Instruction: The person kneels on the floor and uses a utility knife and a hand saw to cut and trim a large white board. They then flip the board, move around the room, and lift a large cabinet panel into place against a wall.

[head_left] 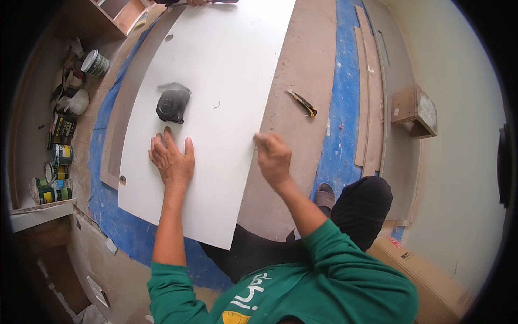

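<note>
A long white panel (216, 70) with round holes near its left edge lies in front of me. My left hand (175, 159) rests on it, fingers spread. Just beyond those fingertips sits a black, rounded, compact tool (172, 102), perhaps a tape measure. At the panel's right edge, my right hand (273, 156) is closed, slightly blurred at the fingertips; whatever they pinch cannot be made out. A black and yellow utility knife (302, 102) lies to the right, on the brown board (302, 59) beneath the panel. A small curled shaving (217, 103) lies on the white surface.
Another person's hand (197, 2) shows at the panel's far end. Blue sheeting (345, 129) covers the floor, with long boards (368, 97) on the right near a small wooden box (414, 112). Paint cans (62, 155) and a white bucket (95, 63) stand left. A cardboard box (421, 270) lies lower right.
</note>
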Available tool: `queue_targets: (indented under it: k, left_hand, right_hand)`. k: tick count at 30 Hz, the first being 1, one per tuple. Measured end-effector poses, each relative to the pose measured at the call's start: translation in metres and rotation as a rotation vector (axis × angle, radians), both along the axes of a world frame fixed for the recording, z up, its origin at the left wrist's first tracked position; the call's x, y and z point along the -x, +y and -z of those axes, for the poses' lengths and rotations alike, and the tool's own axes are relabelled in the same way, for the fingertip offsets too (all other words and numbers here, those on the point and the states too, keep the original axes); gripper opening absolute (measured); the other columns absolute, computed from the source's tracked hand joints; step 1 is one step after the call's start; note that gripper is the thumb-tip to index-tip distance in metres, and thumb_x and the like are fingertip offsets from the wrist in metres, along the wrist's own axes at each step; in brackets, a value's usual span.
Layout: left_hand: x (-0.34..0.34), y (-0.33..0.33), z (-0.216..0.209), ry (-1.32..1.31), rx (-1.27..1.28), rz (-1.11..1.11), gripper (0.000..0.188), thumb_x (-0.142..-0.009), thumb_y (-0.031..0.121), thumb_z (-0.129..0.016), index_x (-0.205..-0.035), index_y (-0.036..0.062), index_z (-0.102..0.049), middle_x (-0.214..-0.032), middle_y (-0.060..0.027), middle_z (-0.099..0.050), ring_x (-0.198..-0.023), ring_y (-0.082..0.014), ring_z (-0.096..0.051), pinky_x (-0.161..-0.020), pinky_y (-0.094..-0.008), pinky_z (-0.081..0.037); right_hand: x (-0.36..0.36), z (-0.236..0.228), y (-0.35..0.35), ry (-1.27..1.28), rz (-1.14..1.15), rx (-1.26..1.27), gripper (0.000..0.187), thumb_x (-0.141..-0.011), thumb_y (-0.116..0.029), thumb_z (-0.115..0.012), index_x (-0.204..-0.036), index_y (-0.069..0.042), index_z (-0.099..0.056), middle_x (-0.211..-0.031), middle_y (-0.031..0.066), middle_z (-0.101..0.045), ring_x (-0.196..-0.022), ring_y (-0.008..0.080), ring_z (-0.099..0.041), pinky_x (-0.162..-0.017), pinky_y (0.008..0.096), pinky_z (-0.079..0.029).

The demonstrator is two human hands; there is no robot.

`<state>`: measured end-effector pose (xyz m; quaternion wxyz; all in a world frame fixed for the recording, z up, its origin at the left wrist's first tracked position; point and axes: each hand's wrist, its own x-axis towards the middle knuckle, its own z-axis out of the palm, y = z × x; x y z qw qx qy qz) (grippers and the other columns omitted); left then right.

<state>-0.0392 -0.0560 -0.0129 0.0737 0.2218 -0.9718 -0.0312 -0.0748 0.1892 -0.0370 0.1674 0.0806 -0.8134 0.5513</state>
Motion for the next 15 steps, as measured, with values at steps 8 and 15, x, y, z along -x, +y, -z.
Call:
queue_targets:
  k: [8,15]
  left_hand:
    - [-0.003,-0.003,0.004,-0.015,0.029,0.023,0.073,-0.095,0.039,-0.054,-0.155,0.0067,-0.029,-0.156,-0.0190,-0.028,-0.149,-0.0383,-0.019,-0.121,-0.0559,-0.014]
    - [-0.006,-0.005,-0.001,-0.045,0.027,0.044,0.072,-0.097,0.040,-0.050,-0.155,0.0024,-0.028,-0.157,-0.0217,-0.026,-0.149,-0.0405,-0.019,-0.121,-0.0558,-0.013]
  right_hand:
    - [0.353,0.018,0.041,0.080,0.225,0.005,0.019,-0.085,-0.023,-0.075,-0.091,-0.005,-0.078,-0.078,0.0149,-0.073,-0.072,0.0279,-0.071,-0.072,0.0360,-0.054]
    - [0.530,0.016,0.068,0.103,0.185,-0.238,0.017,-0.088,-0.019,-0.066,-0.093,-0.005,-0.075,-0.085,0.0198,-0.071,-0.080,0.0356,-0.071,-0.072,0.0423,-0.054]
